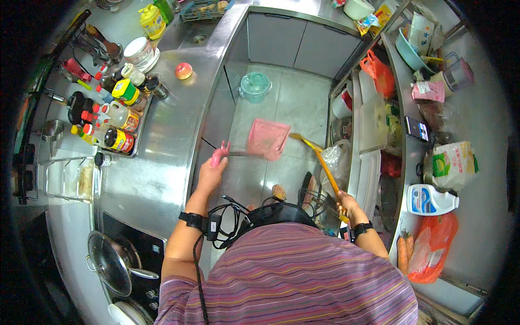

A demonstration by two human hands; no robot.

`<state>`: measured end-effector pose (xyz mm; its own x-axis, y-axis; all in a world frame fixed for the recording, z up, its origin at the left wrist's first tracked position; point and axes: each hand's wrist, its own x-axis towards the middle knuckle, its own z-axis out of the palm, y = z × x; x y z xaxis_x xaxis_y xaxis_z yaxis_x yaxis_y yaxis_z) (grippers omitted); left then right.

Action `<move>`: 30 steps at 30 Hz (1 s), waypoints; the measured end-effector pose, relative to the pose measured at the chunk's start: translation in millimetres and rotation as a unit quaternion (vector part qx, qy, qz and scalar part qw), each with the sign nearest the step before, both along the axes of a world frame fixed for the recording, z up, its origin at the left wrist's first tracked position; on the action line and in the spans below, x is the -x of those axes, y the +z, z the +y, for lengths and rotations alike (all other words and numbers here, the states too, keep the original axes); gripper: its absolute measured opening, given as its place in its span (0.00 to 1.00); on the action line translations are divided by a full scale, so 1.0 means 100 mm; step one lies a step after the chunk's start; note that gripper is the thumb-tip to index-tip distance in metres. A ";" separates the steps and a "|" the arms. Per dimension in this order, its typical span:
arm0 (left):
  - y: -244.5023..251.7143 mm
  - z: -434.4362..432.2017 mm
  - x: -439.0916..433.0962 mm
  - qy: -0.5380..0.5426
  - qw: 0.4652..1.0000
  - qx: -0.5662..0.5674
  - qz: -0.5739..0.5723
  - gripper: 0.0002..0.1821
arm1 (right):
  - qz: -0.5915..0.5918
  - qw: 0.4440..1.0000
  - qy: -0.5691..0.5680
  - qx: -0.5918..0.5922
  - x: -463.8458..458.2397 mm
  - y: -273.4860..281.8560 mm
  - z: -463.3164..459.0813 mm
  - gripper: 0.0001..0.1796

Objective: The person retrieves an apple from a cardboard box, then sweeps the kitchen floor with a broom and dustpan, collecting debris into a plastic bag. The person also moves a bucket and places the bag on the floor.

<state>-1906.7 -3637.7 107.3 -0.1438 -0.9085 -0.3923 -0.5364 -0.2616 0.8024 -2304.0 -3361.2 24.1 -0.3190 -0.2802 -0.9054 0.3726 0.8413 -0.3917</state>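
My left hand (212, 174) grips the pink handle end of a long-handled dustpan, whose pink pan (268, 139) is over the tiled floor (280, 97) in front of me. In my right hand (349, 205) is the yellow handle of a broom (327, 168). The broom's yellowish head points toward the right side of the pan, close to it in the picture. Whether the two touch, I cannot tell. Part of the dustpan's thin shaft shows between my left hand and the pan.
A lined green bucket (255, 87) stands on the floor ahead. At left, a steel counter (162, 134) holds bottles, an apple (183, 71) and a lidded pan (109, 263) on a cooktop. Shelving (396, 162) at right bears a white jug (431, 200), a phone (417, 128) and carrots (403, 254).
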 end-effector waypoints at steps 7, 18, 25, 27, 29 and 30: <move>0.15 -0.37 0.39 0.144 0.936 -0.119 0.298 0.16 | -0.090 0.994 -0.053 -0.028 0.26 -0.03 -0.13 0.12; -0.68 -0.80 0.89 0.380 0.686 -0.224 0.578 0.19 | -0.078 0.995 0.053 -0.044 0.51 0.01 -0.32 0.16; -1.07 -0.96 1.02 0.448 0.574 -0.226 0.647 0.20 | -0.063 0.991 0.087 -0.079 0.62 0.17 -0.53 0.22; -1.16 -1.00 0.97 0.473 0.533 -0.243 0.658 0.22 | -0.051 0.989 0.108 -0.089 0.59 0.20 -0.58 0.23; -1.21 -1.05 0.92 0.492 0.490 -0.267 0.669 0.23 | -0.036 0.985 0.142 -0.087 0.55 0.25 -0.65 0.23; -1.23 -1.04 0.90 0.491 0.470 -0.257 0.687 0.21 | -0.025 0.983 0.158 -0.094 0.52 0.28 -0.69 0.23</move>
<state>-1996.7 -3742.0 -16.0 -0.1926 -0.6383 -0.7453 0.9776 -0.1909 -0.0891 -2356.0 -3429.8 51.7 -0.1966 -0.1848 -0.9629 0.0953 0.9738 -0.2064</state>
